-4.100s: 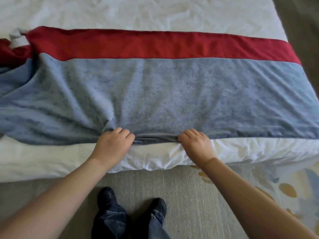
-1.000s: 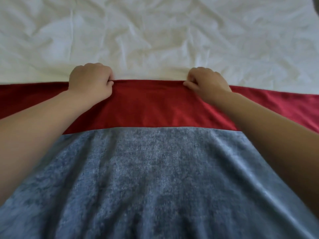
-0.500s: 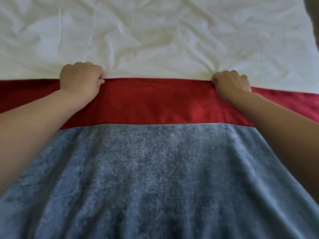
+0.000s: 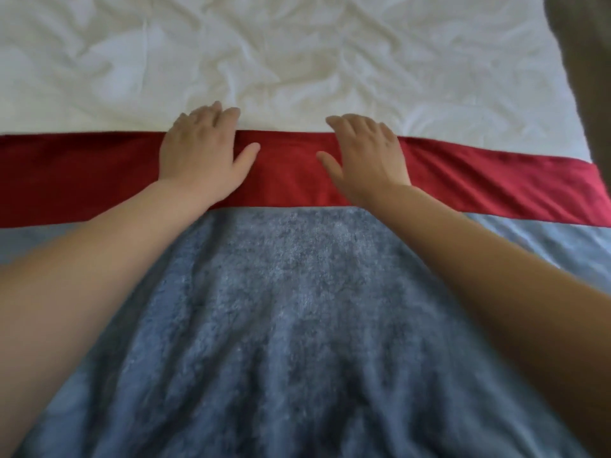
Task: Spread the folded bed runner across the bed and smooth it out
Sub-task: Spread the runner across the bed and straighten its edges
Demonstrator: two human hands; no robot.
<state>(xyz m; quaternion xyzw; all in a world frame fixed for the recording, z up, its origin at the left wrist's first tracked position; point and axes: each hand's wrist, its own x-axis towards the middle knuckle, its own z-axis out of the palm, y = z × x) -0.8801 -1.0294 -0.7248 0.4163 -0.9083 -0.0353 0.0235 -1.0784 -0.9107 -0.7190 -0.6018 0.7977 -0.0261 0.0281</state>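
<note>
Both hands lay flat on the far band of the bed runner, which was spread across the bed

The bed runner point(image 4: 297, 325) lay opened across the bed point(image 4: 297, 54), its grey-blue plush part nearest the person and its red band point(image 4: 99, 176) along the far side, bordering the wrinkled white sheet. The left hand point(image 4: 201, 153) rested palm down on the red band, fingers straight and reaching just over the band's far edge onto the sheet, thumb out to the side; its grip was wide and held nothing. The right hand point(image 4: 367, 153) lay beside it, a stretch of bare red cloth between them, also palm down with straight fingers at the far edge, its grip wide and holding nothing. Shallow lengthwise folds ran through the plush between the forearms, and the band showed soft creases toward the bed's right edge
</note>
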